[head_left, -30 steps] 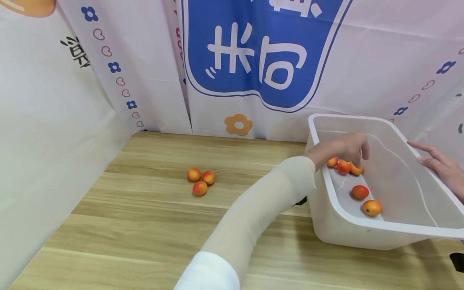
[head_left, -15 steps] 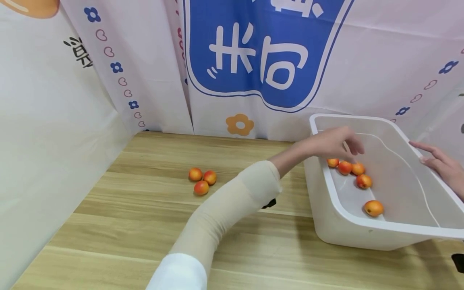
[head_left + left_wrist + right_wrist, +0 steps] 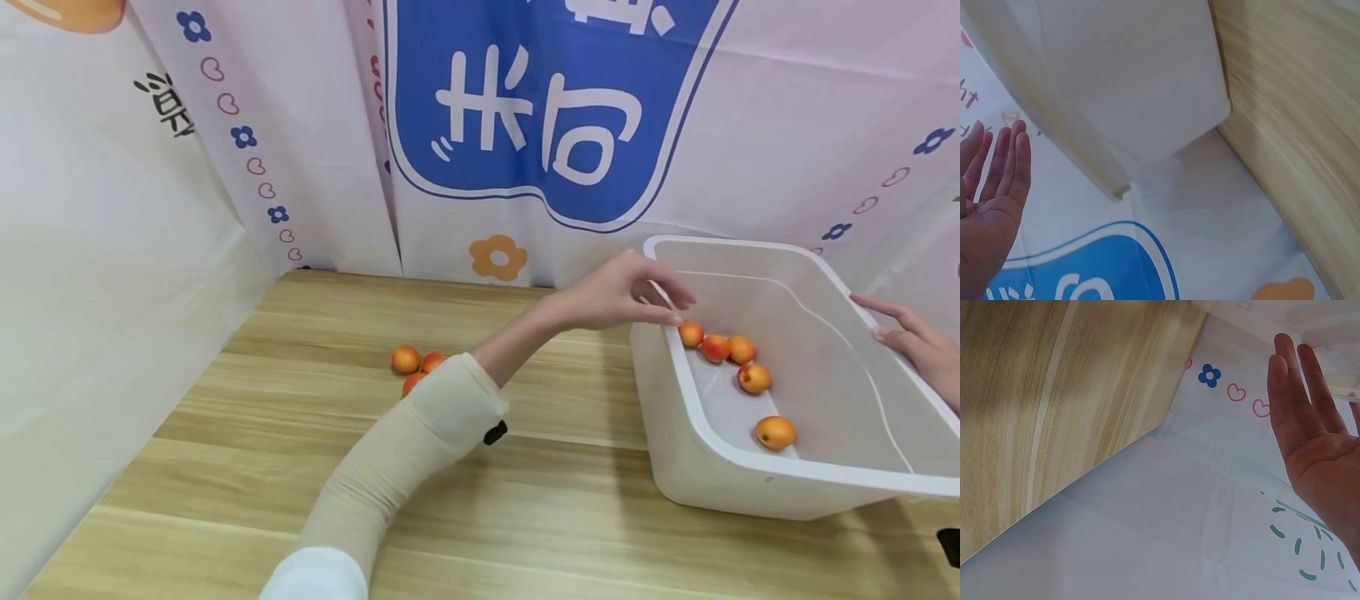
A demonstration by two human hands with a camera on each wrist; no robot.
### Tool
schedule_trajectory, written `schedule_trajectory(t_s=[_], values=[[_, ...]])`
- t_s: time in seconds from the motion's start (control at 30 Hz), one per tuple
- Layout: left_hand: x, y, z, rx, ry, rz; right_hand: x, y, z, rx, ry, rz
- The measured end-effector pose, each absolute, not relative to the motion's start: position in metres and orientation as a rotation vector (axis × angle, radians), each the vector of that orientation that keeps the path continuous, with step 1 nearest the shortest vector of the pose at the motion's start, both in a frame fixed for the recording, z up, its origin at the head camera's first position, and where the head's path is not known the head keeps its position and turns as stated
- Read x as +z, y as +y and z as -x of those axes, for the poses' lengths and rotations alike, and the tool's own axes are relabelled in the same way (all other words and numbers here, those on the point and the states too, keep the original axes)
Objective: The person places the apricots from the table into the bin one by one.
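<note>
In the head view my left hand [image 3: 622, 292] hovers at the left rim of a white plastic tub [image 3: 678, 383], holding nothing, its fingers loosely bent. The left wrist view shows the same palm beside the tub wall [image 3: 1141, 75]. Several small orange-red fruits, like little mangoes or apricots, lie in the tub, one fruit [image 3: 776, 432] nearest its front. My right hand [image 3: 918, 346] rests at the tub's right rim; its fingers look straight in the right wrist view. More fruits [image 3: 406, 359] sit in a cluster on the table, partly hidden by my left sleeve.
The wooden table [image 3: 225, 467] runs back to a hanging printed cloth [image 3: 322, 192] with a blue sign. Another white sheet [image 3: 97, 250] hangs along the left side. The tub takes up the table's right part.
My left hand has come up out of the tub and moved left to its rim. One fruit inside has shifted back towards the others. My right hand stays at the right rim.
</note>
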State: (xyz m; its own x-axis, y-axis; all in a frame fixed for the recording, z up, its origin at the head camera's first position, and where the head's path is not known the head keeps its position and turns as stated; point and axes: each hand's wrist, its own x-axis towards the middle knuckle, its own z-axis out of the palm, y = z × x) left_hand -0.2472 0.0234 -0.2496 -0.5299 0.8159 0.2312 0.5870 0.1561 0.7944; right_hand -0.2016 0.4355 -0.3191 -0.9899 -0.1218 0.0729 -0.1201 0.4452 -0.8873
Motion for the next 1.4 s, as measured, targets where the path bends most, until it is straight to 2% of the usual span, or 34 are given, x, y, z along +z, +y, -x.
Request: schedule_trajectory(t_s=[0.63,1.07,1.4], values=[[-0.271,-0.080,0.257,1.250,2.487,-1.142,-0.321,0.441,0.205,-1.599,2.686,0.261],[-0.302,-0.143,0.271,1.258,2.622,-0.876,-0.313,0.435,0.202,-1.569,2.673,0.197],[-0.327,-0.188,0.273,1.069,2.781,-0.678,-0.314,0.435,0.201,-1.578,2.648,0.176]])
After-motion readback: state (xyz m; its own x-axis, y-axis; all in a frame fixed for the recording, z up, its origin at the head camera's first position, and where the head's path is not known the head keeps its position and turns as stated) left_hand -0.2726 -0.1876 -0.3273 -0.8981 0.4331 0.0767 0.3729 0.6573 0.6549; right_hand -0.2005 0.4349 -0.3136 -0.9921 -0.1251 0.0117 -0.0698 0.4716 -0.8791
